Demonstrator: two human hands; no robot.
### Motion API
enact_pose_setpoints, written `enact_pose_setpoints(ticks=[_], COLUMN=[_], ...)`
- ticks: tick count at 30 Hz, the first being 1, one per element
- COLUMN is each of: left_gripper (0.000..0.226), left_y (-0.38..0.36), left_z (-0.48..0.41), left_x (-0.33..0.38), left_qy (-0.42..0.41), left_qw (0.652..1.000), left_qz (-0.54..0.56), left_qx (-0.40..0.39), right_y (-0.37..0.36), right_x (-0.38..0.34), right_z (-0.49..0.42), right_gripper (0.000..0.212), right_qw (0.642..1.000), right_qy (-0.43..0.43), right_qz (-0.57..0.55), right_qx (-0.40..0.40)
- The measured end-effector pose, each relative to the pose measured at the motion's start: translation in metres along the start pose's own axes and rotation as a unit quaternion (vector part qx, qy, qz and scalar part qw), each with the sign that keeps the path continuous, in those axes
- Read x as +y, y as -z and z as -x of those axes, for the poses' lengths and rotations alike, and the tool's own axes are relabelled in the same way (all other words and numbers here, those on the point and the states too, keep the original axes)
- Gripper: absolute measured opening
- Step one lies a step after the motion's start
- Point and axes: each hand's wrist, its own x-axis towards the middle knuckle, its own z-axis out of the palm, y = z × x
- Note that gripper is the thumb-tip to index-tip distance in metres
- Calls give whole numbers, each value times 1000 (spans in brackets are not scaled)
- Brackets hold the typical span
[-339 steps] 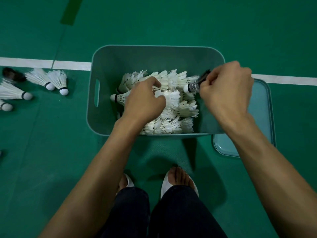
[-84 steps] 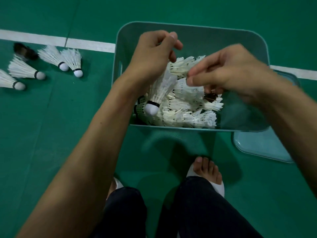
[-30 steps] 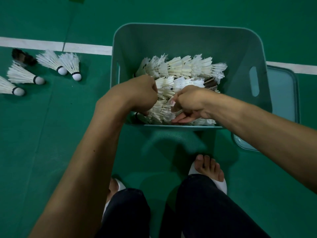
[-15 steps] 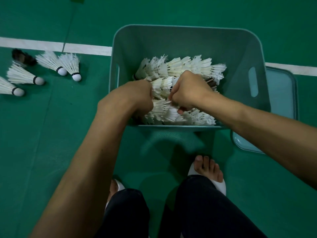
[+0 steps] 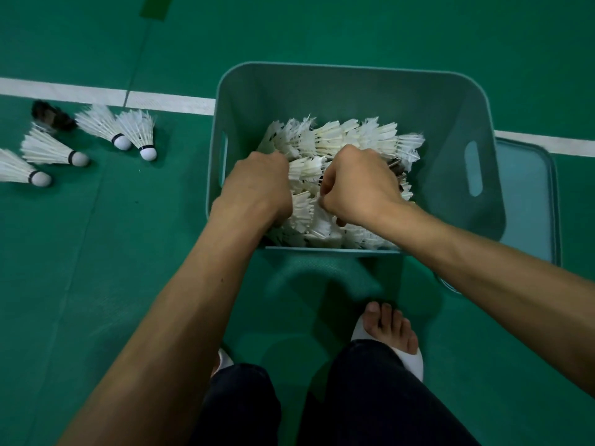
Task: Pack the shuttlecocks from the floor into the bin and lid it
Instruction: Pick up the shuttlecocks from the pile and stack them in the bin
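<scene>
A teal plastic bin (image 5: 322, 94) stands on the green floor, and a pile of white feather shuttlecocks (image 5: 354, 136) fills its near half. Both hands are down in that pile, close together. My left hand (image 5: 257, 188) is at the pile's left side with its fingers curled down into the feathers around a shuttlecock. My right hand (image 5: 357, 185) is a fist on the middle of the pile, its fingertips pinching feathers. Several white shuttlecocks (image 5: 138, 133) and a dark one (image 5: 53, 115) lie on the floor to the left. The teal lid (image 5: 524, 201) lies flat against the bin's right side.
A white court line (image 5: 96, 94) runs across the floor behind the bin and the loose shuttlecocks. My feet in white slippers (image 5: 389, 333) stand just in front of the bin. Open green floor lies all around.
Over the last second my right hand moved from the bin's front edge up onto the middle of the pile. My left hand stayed at the pile's left side. The floor shuttlecocks have not moved.
</scene>
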Motion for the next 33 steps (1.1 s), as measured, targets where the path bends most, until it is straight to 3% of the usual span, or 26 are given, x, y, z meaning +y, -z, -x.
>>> enact_pose_setpoints(ticks=[5,11,14,18,24,27,30,33], left_gripper=[43,44,44,30,14,19,40,54], left_y=[-1,16,36,62,48,23,-4,-19], left_z=[0,10,24,47,48,48,53,46], left_x=[-2,-6,-11,-40,-130,-181,-230,-267], left_qy=[14,-11,-40,-61,99,188,261,309], left_qw=[1000,999,995,968,909,908,910,896], left_qz=[2,47,84,155,259,270,270,274], left_qx=[-23,-15,46,187,310,260,174,163], right_y=[5,36,62,78,57,40,10,-31], right_x=[-4,-3,-17,-59,-156,-208,-260,-299], right_z=[2,3,9,14,-4,-32,-74,-120], right_gripper=[12,13,18,24,15,11,20,33], right_qw=[998,998,996,990,970,964,948,923], right_qy=[33,30,33,92,217,254,260,284], right_qz=[49,-10,-50,-96,-111,-51,57,158], right_qx=[32,56,61,48,25,-54,-174,-204])
